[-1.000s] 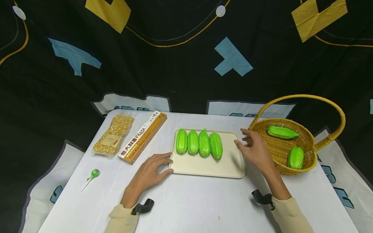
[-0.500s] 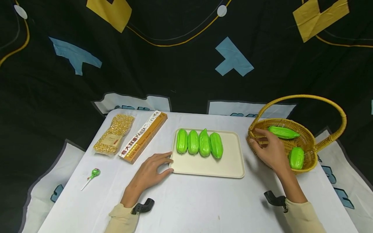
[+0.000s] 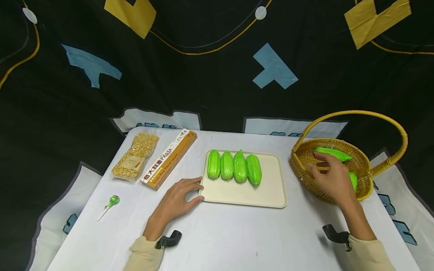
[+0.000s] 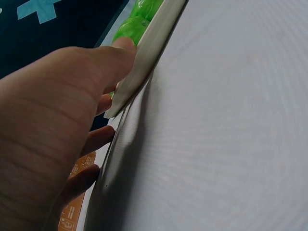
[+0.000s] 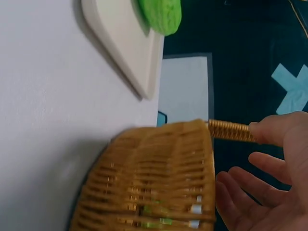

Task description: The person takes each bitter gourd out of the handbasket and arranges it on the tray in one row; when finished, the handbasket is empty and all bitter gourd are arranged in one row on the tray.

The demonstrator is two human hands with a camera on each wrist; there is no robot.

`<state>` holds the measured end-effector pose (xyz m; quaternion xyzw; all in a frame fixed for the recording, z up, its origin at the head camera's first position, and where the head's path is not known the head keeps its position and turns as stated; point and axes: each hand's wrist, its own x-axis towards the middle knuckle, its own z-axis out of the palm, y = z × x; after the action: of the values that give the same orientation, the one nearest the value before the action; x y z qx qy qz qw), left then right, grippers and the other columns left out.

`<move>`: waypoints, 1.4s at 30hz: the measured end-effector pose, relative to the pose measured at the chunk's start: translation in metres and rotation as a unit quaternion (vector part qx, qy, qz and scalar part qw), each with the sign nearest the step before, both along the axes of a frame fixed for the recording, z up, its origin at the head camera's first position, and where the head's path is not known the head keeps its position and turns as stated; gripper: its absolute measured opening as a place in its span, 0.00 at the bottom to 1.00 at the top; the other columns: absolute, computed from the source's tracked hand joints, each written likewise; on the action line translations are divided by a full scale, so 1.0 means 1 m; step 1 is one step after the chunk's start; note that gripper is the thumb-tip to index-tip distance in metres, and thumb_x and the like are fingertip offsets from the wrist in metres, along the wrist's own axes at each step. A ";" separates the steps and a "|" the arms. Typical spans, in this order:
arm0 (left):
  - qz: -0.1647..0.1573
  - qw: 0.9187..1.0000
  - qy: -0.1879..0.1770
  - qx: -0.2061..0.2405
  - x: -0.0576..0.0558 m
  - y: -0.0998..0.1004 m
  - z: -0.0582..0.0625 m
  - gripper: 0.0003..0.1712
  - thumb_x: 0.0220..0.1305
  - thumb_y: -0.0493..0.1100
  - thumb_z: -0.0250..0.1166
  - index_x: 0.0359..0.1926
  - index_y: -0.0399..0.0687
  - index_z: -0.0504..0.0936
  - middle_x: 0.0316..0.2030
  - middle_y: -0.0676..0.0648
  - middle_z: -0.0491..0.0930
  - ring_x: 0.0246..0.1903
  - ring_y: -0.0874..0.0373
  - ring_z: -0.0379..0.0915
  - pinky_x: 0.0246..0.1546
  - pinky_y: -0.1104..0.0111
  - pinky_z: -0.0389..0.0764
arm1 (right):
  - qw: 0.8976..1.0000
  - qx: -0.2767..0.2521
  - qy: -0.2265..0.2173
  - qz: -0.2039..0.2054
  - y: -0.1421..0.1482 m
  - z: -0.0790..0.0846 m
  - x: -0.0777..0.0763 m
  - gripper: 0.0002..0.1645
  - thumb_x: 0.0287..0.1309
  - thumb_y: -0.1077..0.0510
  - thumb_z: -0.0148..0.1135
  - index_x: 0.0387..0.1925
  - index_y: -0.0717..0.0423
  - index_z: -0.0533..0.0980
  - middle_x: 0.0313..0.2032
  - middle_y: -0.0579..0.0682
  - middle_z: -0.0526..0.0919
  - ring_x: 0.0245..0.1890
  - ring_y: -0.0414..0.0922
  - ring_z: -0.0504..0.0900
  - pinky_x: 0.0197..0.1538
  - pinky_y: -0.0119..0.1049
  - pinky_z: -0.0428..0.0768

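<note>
On the cream tray (image 3: 271, 188) several bright green, ridged vegetables like bitter melons (image 3: 240, 167) lie side by side in a row. My left hand (image 3: 178, 199) rests at the tray's left edge, its thumb touching the rim and its fingers loosely spread. Over the wicker basket (image 3: 303, 182) at the right hovers my right hand (image 3: 333, 177), fingers relaxed and apart, holding nothing. Inside the basket lie two more of these vegetables: one (image 3: 335, 153) near the far side, just beyond my fingertips, and another (image 3: 353, 181) partly hidden behind the hand.
A tall hooped handle (image 3: 356, 112) arches over the basket. Left of the tray lie a pasta box (image 3: 169, 158) and a bag of yellow kernels (image 3: 137, 154). A green lollipop (image 3: 113, 200) is nearer the table's left edge. A dark cloth backdrop hangs behind.
My right hand has moved rightward from beside the tray's right end to above the basket's interior. The left hand and the tray stay in place.
</note>
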<state>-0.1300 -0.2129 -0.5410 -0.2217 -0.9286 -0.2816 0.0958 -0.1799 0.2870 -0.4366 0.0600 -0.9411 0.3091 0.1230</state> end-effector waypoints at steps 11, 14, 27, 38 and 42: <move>-0.005 1.000 0.006 0.002 0.000 0.000 0.000 0.19 0.67 0.53 0.78 0.56 0.55 0.90 0.71 0.52 0.80 0.67 0.49 0.78 0.69 0.50 0.78 | 0.998 0.048 -0.031 -0.022 0.035 -0.010 0.001 0.33 0.72 0.54 0.69 0.70 0.68 0.73 0.62 0.74 0.78 0.56 0.72 0.82 0.50 0.71 0.86; -0.009 1.000 0.009 0.005 0.000 0.000 0.001 0.19 0.67 0.53 0.78 0.56 0.54 0.90 0.71 0.51 0.80 0.67 0.49 0.79 0.69 0.50 0.78 | 0.996 0.065 -0.045 -0.035 0.045 -0.013 0.000 0.35 0.72 0.52 0.69 0.71 0.68 0.72 0.61 0.75 0.77 0.55 0.73 0.81 0.50 0.72 0.84; -0.009 1.000 0.012 0.002 0.000 -0.001 0.001 0.19 0.68 0.54 0.77 0.56 0.54 0.90 0.71 0.53 0.79 0.67 0.50 0.79 0.69 0.51 0.78 | 0.984 0.116 -0.105 -0.082 0.078 -0.017 -0.004 0.37 0.73 0.52 0.68 0.71 0.71 0.68 0.64 0.81 0.70 0.59 0.78 0.72 0.54 0.79 0.75; -0.001 1.000 0.005 -0.003 0.000 -0.001 0.002 0.19 0.68 0.55 0.77 0.56 0.55 0.90 0.71 0.53 0.79 0.67 0.50 0.78 0.70 0.51 0.78 | 0.974 0.141 -0.140 -0.105 0.082 -0.014 -0.004 0.42 0.67 0.54 0.71 0.72 0.70 0.65 0.66 0.86 0.62 0.59 0.86 0.67 0.52 0.85 0.72; -0.001 1.000 -0.001 -0.004 0.001 -0.001 0.001 0.20 0.68 0.55 0.76 0.57 0.55 0.90 0.72 0.54 0.79 0.68 0.50 0.78 0.70 0.50 0.77 | 0.971 0.152 -0.155 -0.103 0.082 -0.013 -0.004 0.45 0.65 0.53 0.74 0.72 0.71 0.64 0.65 0.86 0.61 0.58 0.86 0.67 0.51 0.85 0.73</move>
<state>-0.1294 -0.2139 -0.5400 -0.2228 -0.9295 -0.2785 0.0938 -0.1844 0.3688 -0.4497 -0.0676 -0.9858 0.1535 -0.0043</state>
